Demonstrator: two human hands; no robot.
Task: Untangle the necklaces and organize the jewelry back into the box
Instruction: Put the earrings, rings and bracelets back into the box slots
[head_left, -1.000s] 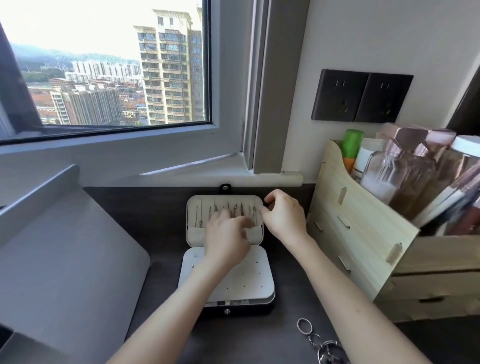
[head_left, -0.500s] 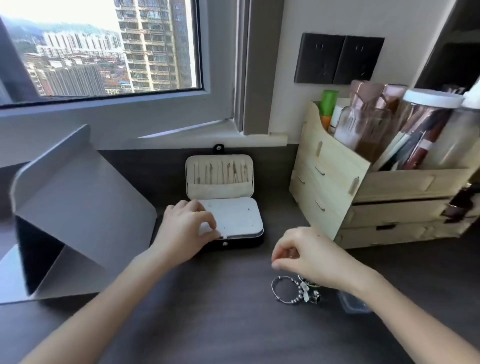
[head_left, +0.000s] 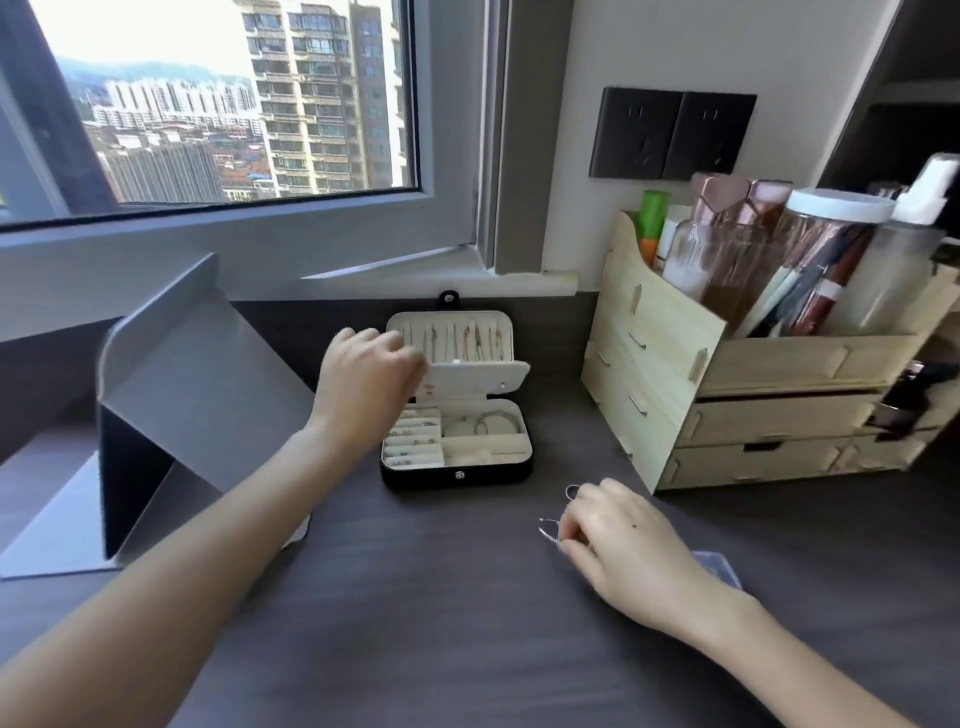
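Left hand (head_left: 363, 384) has lifted the white perforated earring panel (head_left: 478, 376) off the black jewelry box (head_left: 415, 475), exposing its cream compartments. Right hand (head_left: 618, 545) now pinches silver wire bangles (head_left: 544, 530).

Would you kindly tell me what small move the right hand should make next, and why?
Probably carry the silver hoops pinched in the right hand over to the jewelry box and lower them beside the bangles in its back right compartment. The left hand holds the inner flap up, so the tray is exposed.
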